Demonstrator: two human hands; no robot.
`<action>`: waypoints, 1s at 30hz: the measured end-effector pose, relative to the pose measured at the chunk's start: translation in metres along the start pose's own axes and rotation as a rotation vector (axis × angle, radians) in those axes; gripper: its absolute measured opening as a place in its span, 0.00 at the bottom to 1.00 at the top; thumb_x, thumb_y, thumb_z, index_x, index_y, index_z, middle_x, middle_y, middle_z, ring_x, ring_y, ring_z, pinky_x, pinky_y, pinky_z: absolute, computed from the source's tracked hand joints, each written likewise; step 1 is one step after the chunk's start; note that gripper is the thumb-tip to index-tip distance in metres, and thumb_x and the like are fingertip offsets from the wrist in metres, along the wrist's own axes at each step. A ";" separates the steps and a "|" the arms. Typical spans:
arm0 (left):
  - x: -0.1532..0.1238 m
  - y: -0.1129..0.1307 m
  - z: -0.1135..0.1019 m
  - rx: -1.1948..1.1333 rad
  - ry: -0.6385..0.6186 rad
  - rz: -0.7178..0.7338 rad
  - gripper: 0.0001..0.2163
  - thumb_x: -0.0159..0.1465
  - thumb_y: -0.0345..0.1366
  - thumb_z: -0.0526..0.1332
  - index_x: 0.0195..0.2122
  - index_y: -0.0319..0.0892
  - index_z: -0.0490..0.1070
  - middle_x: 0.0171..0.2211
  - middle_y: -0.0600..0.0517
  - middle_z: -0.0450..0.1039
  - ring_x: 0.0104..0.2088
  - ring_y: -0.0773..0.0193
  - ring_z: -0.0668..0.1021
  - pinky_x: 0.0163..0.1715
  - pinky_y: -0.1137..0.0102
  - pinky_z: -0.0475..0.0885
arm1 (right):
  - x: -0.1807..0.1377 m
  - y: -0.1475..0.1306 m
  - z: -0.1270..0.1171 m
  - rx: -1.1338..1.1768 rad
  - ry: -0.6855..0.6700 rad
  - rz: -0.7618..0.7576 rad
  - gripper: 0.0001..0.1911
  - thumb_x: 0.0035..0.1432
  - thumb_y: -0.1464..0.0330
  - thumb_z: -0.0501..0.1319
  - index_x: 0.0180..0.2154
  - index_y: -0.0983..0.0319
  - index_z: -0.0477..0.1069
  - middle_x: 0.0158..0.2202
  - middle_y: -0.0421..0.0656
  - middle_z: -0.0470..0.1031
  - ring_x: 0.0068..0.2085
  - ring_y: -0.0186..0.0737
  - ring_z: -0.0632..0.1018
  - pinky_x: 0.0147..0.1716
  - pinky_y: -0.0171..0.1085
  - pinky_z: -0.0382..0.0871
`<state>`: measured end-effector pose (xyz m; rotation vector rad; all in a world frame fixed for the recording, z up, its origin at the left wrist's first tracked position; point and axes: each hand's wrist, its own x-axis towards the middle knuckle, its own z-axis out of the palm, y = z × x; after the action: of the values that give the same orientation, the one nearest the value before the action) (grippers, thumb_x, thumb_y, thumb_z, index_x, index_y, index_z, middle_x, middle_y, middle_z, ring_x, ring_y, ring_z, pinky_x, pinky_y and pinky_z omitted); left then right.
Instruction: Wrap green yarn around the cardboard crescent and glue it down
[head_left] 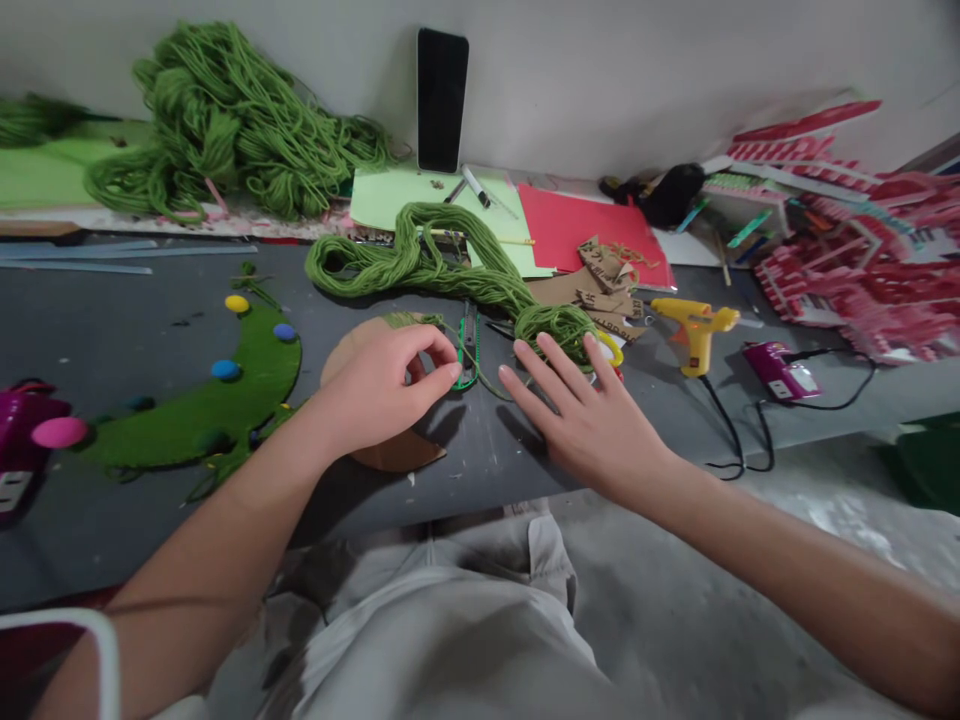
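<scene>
My left hand (pixel 386 385) rests on a curved brown cardboard piece (pixel 397 452) on the dark mat, its thumb and fingers pinched together on a thin strand of green yarn (pixel 491 383). My right hand (pixel 581 405) lies flat with its fingers spread, the fingertips reaching towards a small bundle of green yarn (pixel 555 325). A long skein of green yarn (pixel 420 260) winds behind both hands. A green-handled cutter (pixel 469 350) lies between the hands, just past my left fingertips.
A green crescent with coloured pompoms (pixel 217 400) lies at the left. A yellow glue gun (pixel 694 328) and a purple plug (pixel 776 370) sit at the right. Cardboard scraps (pixel 600 280), red paper (pixel 577 225), a phone (pixel 441 98) against the wall, and a big yarn heap (pixel 225 120) stand behind.
</scene>
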<state>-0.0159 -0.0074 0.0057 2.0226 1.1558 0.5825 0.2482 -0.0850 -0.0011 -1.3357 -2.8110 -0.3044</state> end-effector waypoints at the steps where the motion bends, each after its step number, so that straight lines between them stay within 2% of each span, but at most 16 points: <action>1: 0.000 0.000 0.000 0.006 0.000 0.006 0.09 0.67 0.44 0.61 0.37 0.44 0.75 0.33 0.55 0.74 0.29 0.67 0.73 0.28 0.72 0.68 | -0.001 -0.001 -0.001 0.006 -0.007 -0.005 0.44 0.62 0.78 0.59 0.75 0.59 0.44 0.75 0.54 0.47 0.75 0.62 0.53 0.69 0.71 0.47; 4: 0.001 0.000 0.000 0.025 -0.005 0.014 0.10 0.67 0.44 0.61 0.37 0.44 0.75 0.32 0.55 0.74 0.29 0.67 0.73 0.28 0.72 0.68 | -0.006 -0.001 -0.009 0.050 -0.040 -0.003 0.48 0.60 0.77 0.62 0.75 0.58 0.42 0.76 0.53 0.46 0.75 0.62 0.52 0.70 0.70 0.44; 6: 0.001 0.001 -0.001 0.033 -0.014 0.005 0.10 0.67 0.44 0.61 0.37 0.44 0.75 0.33 0.55 0.74 0.30 0.67 0.73 0.28 0.72 0.68 | -0.012 0.005 -0.017 0.110 -0.060 0.035 0.53 0.58 0.72 0.67 0.76 0.57 0.39 0.76 0.53 0.45 0.75 0.63 0.49 0.71 0.70 0.42; 10: 0.000 0.001 -0.003 0.050 -0.024 -0.013 0.10 0.67 0.45 0.61 0.38 0.45 0.76 0.34 0.54 0.75 0.31 0.66 0.74 0.29 0.71 0.68 | -0.033 0.027 -0.029 0.229 -0.024 0.238 0.62 0.55 0.56 0.72 0.76 0.56 0.33 0.77 0.52 0.42 0.75 0.67 0.46 0.71 0.69 0.45; 14: 0.000 0.002 -0.002 0.066 -0.034 -0.006 0.10 0.67 0.45 0.61 0.38 0.45 0.76 0.33 0.55 0.75 0.30 0.66 0.74 0.28 0.71 0.68 | -0.054 0.042 -0.026 0.371 0.020 0.421 0.59 0.56 0.47 0.69 0.76 0.53 0.35 0.77 0.50 0.45 0.75 0.66 0.52 0.70 0.66 0.52; 20: 0.000 0.002 -0.001 0.126 -0.025 0.032 0.09 0.67 0.43 0.62 0.37 0.45 0.76 0.32 0.55 0.74 0.29 0.67 0.73 0.28 0.71 0.67 | -0.069 0.038 -0.012 0.683 0.157 0.616 0.51 0.55 0.52 0.72 0.73 0.49 0.50 0.72 0.49 0.58 0.70 0.61 0.64 0.66 0.61 0.64; 23: -0.001 0.005 0.001 0.093 -0.021 0.123 0.07 0.67 0.41 0.62 0.37 0.44 0.76 0.32 0.55 0.75 0.29 0.67 0.73 0.29 0.72 0.68 | -0.067 0.031 -0.005 0.855 0.250 0.687 0.44 0.55 0.55 0.72 0.68 0.49 0.58 0.67 0.49 0.66 0.65 0.56 0.72 0.61 0.57 0.72; 27: -0.006 0.012 0.011 -0.059 -0.091 0.288 0.05 0.68 0.37 0.62 0.42 0.44 0.76 0.37 0.53 0.75 0.30 0.69 0.73 0.31 0.73 0.69 | -0.051 0.017 0.001 1.005 0.307 0.653 0.39 0.55 0.57 0.73 0.64 0.52 0.64 0.63 0.49 0.71 0.60 0.53 0.76 0.59 0.56 0.74; 30: -0.009 0.016 0.020 -0.118 -0.135 0.335 0.11 0.69 0.38 0.62 0.51 0.46 0.76 0.42 0.51 0.74 0.30 0.69 0.72 0.32 0.72 0.70 | -0.029 0.007 0.002 1.041 0.323 0.591 0.38 0.54 0.58 0.74 0.63 0.54 0.65 0.64 0.49 0.70 0.62 0.54 0.74 0.61 0.56 0.72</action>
<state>0.0016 -0.0280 0.0047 2.1304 0.6905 0.6493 0.2727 -0.1027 -0.0048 -1.4788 -1.6864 0.7580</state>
